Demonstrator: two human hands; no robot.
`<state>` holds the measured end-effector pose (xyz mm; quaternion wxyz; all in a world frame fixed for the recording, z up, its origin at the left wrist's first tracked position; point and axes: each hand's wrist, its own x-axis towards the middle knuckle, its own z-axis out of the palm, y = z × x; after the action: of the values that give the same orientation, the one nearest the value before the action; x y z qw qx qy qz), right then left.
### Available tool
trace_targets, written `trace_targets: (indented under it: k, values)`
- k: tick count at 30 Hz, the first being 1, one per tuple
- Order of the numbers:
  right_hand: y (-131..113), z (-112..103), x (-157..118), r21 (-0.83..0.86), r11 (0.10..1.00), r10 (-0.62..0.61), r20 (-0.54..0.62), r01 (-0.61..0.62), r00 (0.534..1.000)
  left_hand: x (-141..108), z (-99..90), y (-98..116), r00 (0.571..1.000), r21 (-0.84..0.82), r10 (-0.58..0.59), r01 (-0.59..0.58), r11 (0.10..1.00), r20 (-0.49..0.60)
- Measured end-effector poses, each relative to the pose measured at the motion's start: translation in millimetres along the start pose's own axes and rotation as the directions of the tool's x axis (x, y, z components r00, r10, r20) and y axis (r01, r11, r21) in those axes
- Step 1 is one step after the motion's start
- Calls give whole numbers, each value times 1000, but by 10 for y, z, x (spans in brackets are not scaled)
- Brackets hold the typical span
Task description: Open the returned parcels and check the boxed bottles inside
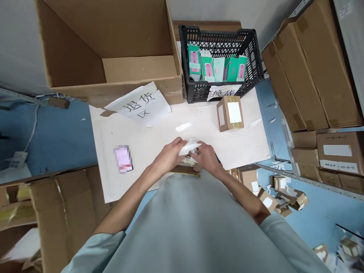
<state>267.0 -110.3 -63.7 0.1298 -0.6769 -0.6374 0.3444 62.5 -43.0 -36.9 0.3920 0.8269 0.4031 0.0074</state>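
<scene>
In front of my body, near the table's front edge, a crumpled white sheet is pinched between my two hands; whether it is paper or thin film I cannot tell. My left hand grips its left side with bent fingers. Curled fingers of my right hand hold its right end. Directly beneath the hands is a taped cardboard box, largely hidden by them and my shirt. Beside my right wrist a small dark object peeks out, mostly covered. A flat white scrap lies just beyond the hands.
A sealed carton with a white label stands on the white table. Behind are a big open cardboard box and a black crate of green boxes. A blurred phone lies left. Cartons litter the floor right.
</scene>
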Motion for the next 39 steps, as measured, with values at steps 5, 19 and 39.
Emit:
trace_targets:
  k: [5, 19, 39]
  values:
    - [-12, 466, -287, 24, 1000, -11, 120, 8, 993, -423, 424, -79, 993, 89, -106, 100, 991, 59]
    - [193, 144, -532, -53, 999, -3, 73, 6, 997, -536, 553, -215, 981, 131, -166, 179, 975, -103]
    - [874, 840, 1788, -360, 928, 220, 322, -96, 921, -42, 603, -909, 920, -111, -364, 350, 930, -149]
